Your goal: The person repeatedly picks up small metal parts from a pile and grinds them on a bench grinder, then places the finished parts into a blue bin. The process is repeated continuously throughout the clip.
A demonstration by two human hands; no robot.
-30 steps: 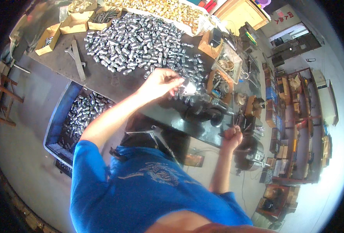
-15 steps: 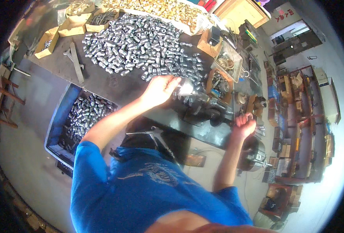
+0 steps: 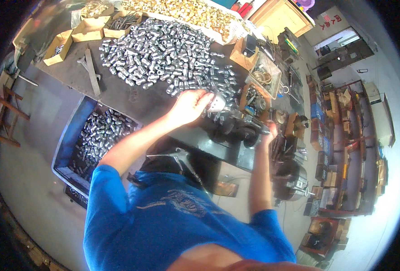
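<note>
While the left hand (image 3: pixel 190 106), fingers bent, is at the silver chuck (image 3: pixel 217 104), the right hand (image 3: pixel 269 132) curls right of that chuck, what either grips impossible to tell, metal fittings (image 3: pixel 163 52) heaped beyond it.

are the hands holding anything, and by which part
It cannot be told: the left hand is at the left end of the silver cylinder, the right hand by the dark machine.

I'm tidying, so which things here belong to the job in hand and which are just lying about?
Probably in the job:
- silver cylinder at the left hand
- bench machine by the right hand
- silver fittings

Apparently lying about:
- flat metal bar
- brass-coloured pieces
</note>
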